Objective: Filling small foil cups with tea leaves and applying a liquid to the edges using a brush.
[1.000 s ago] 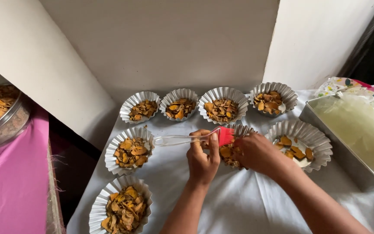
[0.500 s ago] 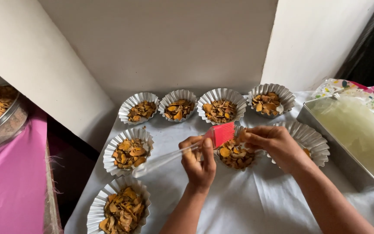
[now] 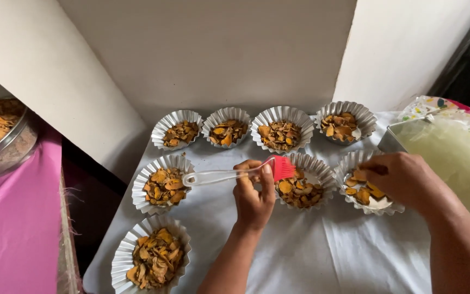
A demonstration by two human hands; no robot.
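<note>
- Since half a second ago: swinging the red brush head down from above the cloth to the near rim of the middle foil cup (image 3: 300, 185), and shifting the right hand (image 3: 403, 179) rightward onto the neighbouring foil cup (image 3: 366, 188).
- Pinching the pastry brush (image 3: 229, 175) in the left hand (image 3: 254, 196), fingers pressed together round the clear handle, red bristles pointing right, handle end reaching toward the left foil cup (image 3: 162, 184).
- Covering the far edge of that neighbouring cup with the right hand, fingers curled down; cannot tell whether gripping anything.
- Lying on a white cloth (image 3: 311, 256): fluted silver cups, each filled with orange-brown dried chips, four along the back row (image 3: 281, 128).
- Standing at right: a metal tray (image 3: 393, 139) holding a pale yellowish mass.
- Sitting at far left on a pink cloth (image 3: 12, 218): a round bowl (image 3: 4, 152) of the same chips.
</note>
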